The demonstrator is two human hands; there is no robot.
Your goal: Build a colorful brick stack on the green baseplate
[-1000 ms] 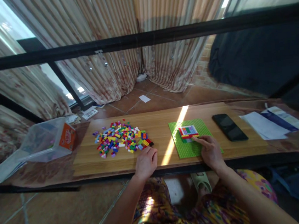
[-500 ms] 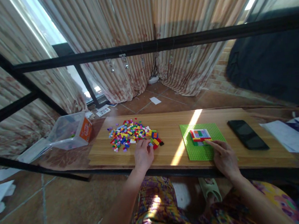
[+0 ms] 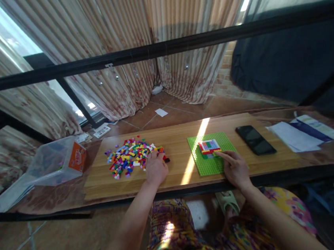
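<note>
A multicoloured pile of small toy building bricks (image 3: 128,157) covers the left half of the wooden board. My left hand (image 3: 156,169) reaches into the right edge of this pile with fingers bent down and close together; whatever lies under its fingertips is hidden. On the right sits a green studded baseplate (image 3: 205,168), carrying a low rectangular brick build (image 3: 209,147) with red, white and yellow along its edges. My right hand (image 3: 236,168) rests over the plate's right front part. Its index finger stretches out to touch the build's front right corner; its other fingers are partly hidden.
A black phone (image 3: 255,139) lies right of the baseplate, with papers (image 3: 293,135) beyond it. At far left stands a clear plastic box (image 3: 54,160) with an orange label. A black metal bar (image 3: 135,53) crosses behind the board (image 3: 171,140), before the curtains.
The whole scene has shifted left in the view as the camera turned. My left hand sits slightly farther into the pile's right edge. My right hand stays at the build's corner.
</note>
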